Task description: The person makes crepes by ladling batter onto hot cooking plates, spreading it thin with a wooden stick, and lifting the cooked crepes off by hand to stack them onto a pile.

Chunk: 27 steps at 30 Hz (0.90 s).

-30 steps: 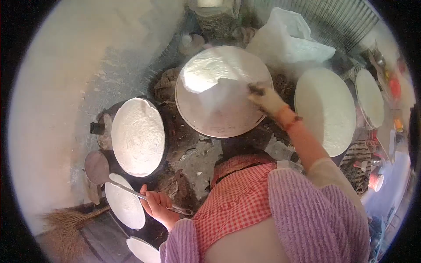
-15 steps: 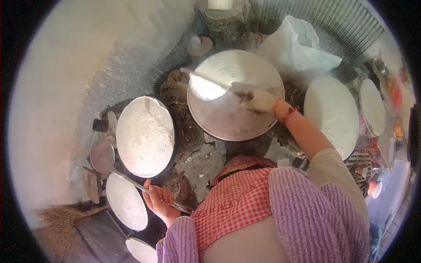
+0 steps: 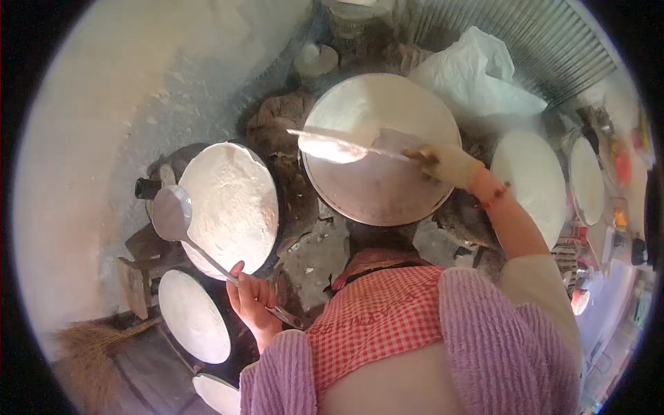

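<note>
My left hand (image 3: 251, 301), low on the left, is closed round the handle of a long ladle (image 3: 171, 213). The ladle's bowl is over the edge of a round pan (image 3: 232, 207) covered in white batter. Ahead of me is a large round griddle (image 3: 380, 204), with a pale layer of batter (image 3: 380, 100) over its far part and bare grey metal nearer me. My right hand (image 3: 446, 166), in a pale glove with dark stains, grips one end of a long thin flat spatula (image 3: 346, 144) lying across the griddle. Bright light falls beside the spatula.
Two more white rounds stand at lower left: one (image 3: 194, 315) and another (image 3: 220, 394). On the right are a large white round (image 3: 529, 183) and a smaller one (image 3: 586, 180). A white plastic bag (image 3: 477, 76) sits behind the griddle. A straw broom (image 3: 97, 353) lies at lower left.
My right hand has moved right and slightly nearer me with the spatula. The ladle's bowl has swung up and right, over the left pan's edge. The view has shifted slightly.
</note>
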Available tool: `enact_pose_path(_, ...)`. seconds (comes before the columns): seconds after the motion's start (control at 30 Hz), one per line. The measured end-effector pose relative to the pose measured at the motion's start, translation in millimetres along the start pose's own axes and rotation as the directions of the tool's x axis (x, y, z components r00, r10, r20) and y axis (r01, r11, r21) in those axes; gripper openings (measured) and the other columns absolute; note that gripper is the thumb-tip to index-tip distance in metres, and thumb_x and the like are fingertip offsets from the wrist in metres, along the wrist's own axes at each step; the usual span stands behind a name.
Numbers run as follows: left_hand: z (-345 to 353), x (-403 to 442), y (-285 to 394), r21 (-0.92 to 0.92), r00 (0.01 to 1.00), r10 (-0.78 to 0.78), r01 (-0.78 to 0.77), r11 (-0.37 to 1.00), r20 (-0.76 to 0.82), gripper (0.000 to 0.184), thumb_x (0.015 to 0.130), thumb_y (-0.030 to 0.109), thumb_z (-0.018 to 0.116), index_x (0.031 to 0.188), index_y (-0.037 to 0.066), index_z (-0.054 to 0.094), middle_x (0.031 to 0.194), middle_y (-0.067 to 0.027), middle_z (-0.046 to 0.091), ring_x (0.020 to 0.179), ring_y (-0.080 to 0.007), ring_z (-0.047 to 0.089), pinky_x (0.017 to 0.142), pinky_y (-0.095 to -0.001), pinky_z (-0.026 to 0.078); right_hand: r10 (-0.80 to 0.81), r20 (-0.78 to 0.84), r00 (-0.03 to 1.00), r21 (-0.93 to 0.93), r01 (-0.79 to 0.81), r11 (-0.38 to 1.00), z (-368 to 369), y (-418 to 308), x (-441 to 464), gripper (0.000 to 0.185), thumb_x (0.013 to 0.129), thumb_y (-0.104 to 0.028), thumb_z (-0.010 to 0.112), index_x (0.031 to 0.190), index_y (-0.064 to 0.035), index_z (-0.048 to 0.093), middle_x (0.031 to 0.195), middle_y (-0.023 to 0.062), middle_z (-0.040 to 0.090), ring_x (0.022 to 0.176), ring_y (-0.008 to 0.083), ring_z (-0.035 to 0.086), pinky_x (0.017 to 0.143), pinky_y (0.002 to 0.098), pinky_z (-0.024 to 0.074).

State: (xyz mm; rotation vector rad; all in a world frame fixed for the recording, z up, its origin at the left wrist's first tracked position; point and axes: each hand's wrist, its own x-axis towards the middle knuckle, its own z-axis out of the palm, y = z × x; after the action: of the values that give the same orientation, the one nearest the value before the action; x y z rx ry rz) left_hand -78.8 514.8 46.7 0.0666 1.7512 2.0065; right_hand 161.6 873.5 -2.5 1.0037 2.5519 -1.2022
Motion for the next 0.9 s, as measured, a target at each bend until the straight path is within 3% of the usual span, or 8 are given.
enact_pose_path(0.13, 10, 10, 0, 0.034, 0.995, -0.077, 0.075, 0.997, 0.056, 0.027, 0.099, 0.019, 0.047, 0.121, 0.003, 0.050, 0.062, 0.0057, 0.030, 0.046, -0.0029, 0.025, 0.038, -0.0203, 0.022, -0.128, -0.214, 0.968, 0.230, 0.177, 0.957, -3, 37, -22, 0.038, 0.087, -0.013, 0.057, 0.125, -0.0119, 0.060, 0.110, 0.0148, 0.066, 0.093, 0.0273, 0.065, 0.086, 0.0345, 0.0490)
enact_pose_path(0.2, 17, 17, -1, 0.106, 0.988, -0.143, 0.137, 0.985, 0.052, 0.029, 0.100, 0.020, 0.046, 0.122, 0.003, 0.050, 0.063, 0.0055, 0.030, 0.046, -0.0030, 0.026, 0.039, -0.0201, 0.022, 0.174, -0.303, 0.937, 0.250, -0.098, 0.963, -13, 39, 4, 0.039, 0.087, -0.013, 0.058, 0.126, -0.0109, 0.059, 0.114, 0.0180, 0.064, 0.097, 0.0266, 0.064, 0.088, 0.0351, 0.0478)
enact_pose_path(0.23, 23, 23, -3, 0.196, 0.982, -0.166, 0.145, 0.970, 0.090, 0.032, 0.100, 0.020, 0.046, 0.127, 0.003, 0.048, 0.063, 0.0053, 0.032, 0.047, -0.0034, 0.027, 0.040, -0.0203, 0.023, -0.091, -0.404, 0.910, 0.156, 0.166, 0.974, -3, 45, 23, 0.039, 0.087, -0.013, 0.058, 0.126, -0.0125, 0.059, 0.113, 0.0190, 0.063, 0.095, 0.0275, 0.065, 0.084, 0.0368, 0.0484)
enact_pose_path(0.37, 28, 41, -17, 0.565, 0.977, -0.177, 0.082, 0.821, 0.115, 0.044, 0.096, 0.013, 0.045, 0.139, 0.004, 0.043, 0.072, -0.0001, 0.047, 0.054, -0.0093, 0.040, 0.049, -0.0235, 0.035, -0.041, -0.018, 0.999, 0.089, 0.043, 0.995, 22, 15, 10, 0.041, 0.085, -0.014, 0.059, 0.126, -0.0172, 0.059, 0.115, 0.0164, 0.064, 0.101, 0.0275, 0.064, 0.089, 0.0336, 0.0477)
enact_pose_path(0.5, 6, 27, -32, 0.760, 0.945, 0.050, -0.290, 0.582, 0.322, 0.044, 0.091, 0.010, 0.053, 0.134, 0.000, 0.048, 0.096, -0.0146, 0.057, 0.088, -0.0248, 0.055, 0.082, -0.0356, 0.044, -0.117, -0.134, 0.984, 0.030, 0.123, 0.992, 19, 32, -61, 0.041, 0.084, -0.012, 0.064, 0.125, -0.0073, 0.060, 0.115, 0.0136, 0.065, 0.101, 0.0244, 0.063, 0.088, 0.0324, 0.0477)
enact_pose_path(0.6, 12, 21, -40, 0.750, 0.868, 0.137, -0.484, 0.450, 0.477, 0.045, 0.090, 0.010, 0.055, 0.134, 0.000, 0.048, 0.105, -0.0193, 0.059, 0.095, -0.0313, 0.058, 0.084, -0.0379, 0.045, 0.283, -0.292, 0.913, 0.411, -0.148, 0.900, 28, 55, -65, 0.040, 0.084, -0.020, 0.063, 0.123, -0.0116, 0.061, 0.112, 0.0181, 0.064, 0.105, 0.0323, 0.062, 0.092, 0.0348, 0.0469)
enact_pose_path(0.77, 37, 0, -55, 0.837, 0.908, 0.077, -0.410, 0.362, 0.412, 0.045, 0.088, 0.008, 0.057, 0.133, 0.002, 0.050, 0.112, -0.0221, 0.059, 0.102, -0.0355, 0.058, 0.088, -0.0395, 0.045, -0.106, -0.202, 0.973, -0.029, 0.103, 0.994, 62, 42, -8, 0.038, 0.089, -0.022, 0.062, 0.124, -0.0072, 0.060, 0.110, 0.0151, 0.066, 0.089, 0.0221, 0.064, 0.085, 0.0313, 0.0483)
enact_pose_path(0.9, 15, -42, -64, 0.792, 0.897, 0.015, -0.398, 0.463, 0.442, 0.046, 0.088, 0.007, 0.057, 0.133, 0.004, 0.049, 0.109, -0.0211, 0.058, 0.101, -0.0359, 0.057, 0.086, -0.0424, 0.045, 0.104, -0.081, 0.991, 0.223, -0.084, 0.971, 60, 16, -79, 0.037, 0.085, -0.025, 0.064, 0.120, -0.0125, 0.063, 0.105, 0.0202, 0.065, 0.097, 0.0348, 0.063, 0.084, 0.0379, 0.0487)
